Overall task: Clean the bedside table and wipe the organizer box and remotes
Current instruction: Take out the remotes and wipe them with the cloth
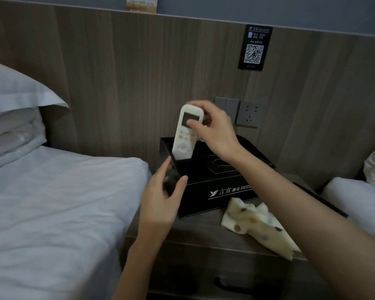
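The right hand has the white remote pinched near its top end, thumb across the small dark screen and fingers curled behind. The remote stands nearly upright, leaning a little, with its lower end down inside the back left compartment of the black box. Its coloured buttons and round pad face out, but their markings are too small to read.

The left hand is spread open, fingers straight, against the box's near left corner with the thumb up by the top edge; it holds nothing.

The box sits on the wooden table, back near the wall panel. On its front, in white, is a Y-shaped logo followed by "言宜 酒店 HOTEL", the last letters hidden by the right forearm. Its top has an oval slot.

A pale cloth with coloured dots lies crumpled on the table just in front of the box, to the right.

On the wall above hangs a black sign with the same logo and a QR code; its smaller lines are unreadable. Below it are grey switches and a socket. A bed with white pillows stands left of the table.
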A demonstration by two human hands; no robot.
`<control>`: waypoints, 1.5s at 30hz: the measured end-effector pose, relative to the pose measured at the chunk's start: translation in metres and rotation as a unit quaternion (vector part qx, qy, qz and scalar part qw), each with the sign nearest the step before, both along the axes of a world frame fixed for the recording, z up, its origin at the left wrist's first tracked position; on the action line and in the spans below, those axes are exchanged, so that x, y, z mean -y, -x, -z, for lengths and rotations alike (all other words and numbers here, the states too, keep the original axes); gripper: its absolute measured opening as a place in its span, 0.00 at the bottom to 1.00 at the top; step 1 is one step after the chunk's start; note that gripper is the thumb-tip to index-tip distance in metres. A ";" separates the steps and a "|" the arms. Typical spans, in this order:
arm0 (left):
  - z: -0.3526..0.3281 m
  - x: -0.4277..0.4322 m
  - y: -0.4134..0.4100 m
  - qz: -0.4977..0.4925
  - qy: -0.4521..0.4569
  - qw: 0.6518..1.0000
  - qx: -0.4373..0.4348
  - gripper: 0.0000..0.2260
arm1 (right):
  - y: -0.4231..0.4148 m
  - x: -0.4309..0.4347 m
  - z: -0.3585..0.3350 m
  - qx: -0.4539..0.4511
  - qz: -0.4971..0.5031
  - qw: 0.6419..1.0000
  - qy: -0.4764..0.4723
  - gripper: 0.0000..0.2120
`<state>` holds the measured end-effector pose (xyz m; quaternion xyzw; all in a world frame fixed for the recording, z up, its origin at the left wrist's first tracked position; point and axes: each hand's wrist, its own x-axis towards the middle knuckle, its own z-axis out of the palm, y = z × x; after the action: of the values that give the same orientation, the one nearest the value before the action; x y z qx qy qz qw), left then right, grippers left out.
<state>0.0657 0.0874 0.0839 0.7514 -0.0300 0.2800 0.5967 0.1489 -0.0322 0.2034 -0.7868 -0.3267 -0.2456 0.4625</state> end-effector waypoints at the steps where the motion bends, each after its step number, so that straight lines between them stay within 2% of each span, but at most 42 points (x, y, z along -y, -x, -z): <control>1: -0.002 0.001 0.001 -0.009 -0.006 1.000 0.010 0.27 | 0.008 0.003 -0.008 0.019 0.003 1.000 -0.025 0.15; 4: -0.012 0.012 0.008 -0.006 -0.018 0.998 0.061 0.29 | 0.034 0.020 -0.029 0.103 0.025 0.992 -0.074 0.17; 6: -0.022 0.024 0.015 0.007 -0.013 0.995 0.102 0.28 | 0.051 0.034 -0.039 0.123 0.026 0.988 -0.090 0.17; 9: -0.036 0.045 0.025 0.042 0.013 0.989 0.138 0.24 | 0.071 0.059 -0.042 0.089 0.015 0.992 -0.083 0.16; 11: -0.042 0.058 0.034 0.114 0.072 0.982 0.135 0.21 | 0.080 0.076 -0.034 0.056 0.009 0.996 -0.074 0.15; 13: -0.043 0.070 0.041 0.216 0.137 0.961 0.105 0.19 | 0.088 0.093 -0.022 0.025 0.001 0.998 -0.066 0.15; 16: -0.034 0.082 0.045 0.325 0.194 0.926 0.008 0.17 | 0.095 0.116 -0.002 -0.031 -0.002 0.997 -0.075 0.15; 19: -0.026 0.089 0.050 0.417 0.254 0.867 -0.100 0.19 | 0.096 0.132 0.021 -0.103 0.000 0.988 -0.119 0.15; 21: -0.018 0.091 0.052 0.464 0.257 0.836 -0.140 0.18 | 0.095 0.138 0.035 -0.136 -0.005 0.980 -0.143 0.16; 25: -0.006 0.091 0.053 0.473 0.263 0.825 -0.162 0.17 | 0.093 0.140 0.057 -0.189 -0.012 0.964 -0.185 0.13; 28: 0.002 0.085 0.051 0.463 0.271 0.828 -0.160 0.16 | 0.082 0.144 0.079 -0.202 0.038 0.961 -0.187 0.12; 30: 0.007 0.080 0.049 0.452 0.258 0.840 -0.157 0.20 | 0.075 0.152 0.095 -0.201 0.068 0.967 -0.145 0.12; 33: 0.009 0.074 0.045 0.431 0.256 0.852 -0.151 0.20 | 0.069 0.157 0.120 -0.196 0.060 0.979 0.021 0.11; 36: 0.009 0.073 0.040 0.415 0.257 0.861 -0.144 0.20 | 0.067 0.152 0.134 -0.184 0.069 0.951 0.237 0.16; 37: 0.009 0.073 0.040 0.413 0.253 0.863 -0.144 0.20 | 0.067 0.151 0.136 -0.174 0.081 0.941 0.279 0.18; 40: 0.011 0.074 0.037 0.406 0.242 0.869 -0.144 0.21 | 0.068 0.151 0.134 -0.156 0.085 0.928 0.326 0.23; 43: 0.013 0.077 0.035 0.393 0.246 0.875 -0.142 0.21 | 0.067 0.155 0.137 -0.119 0.101 0.933 0.325 0.16; 45: 0.014 0.078 0.034 0.386 0.244 0.878 -0.142 0.22 | 0.066 0.160 0.139 -0.109 0.140 0.945 0.274 0.12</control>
<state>0.0312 0.0092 0.0701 0.5424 -0.1633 -0.0839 0.8198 0.0827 -0.1926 0.0644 -0.9429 -0.2156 -0.1217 0.2229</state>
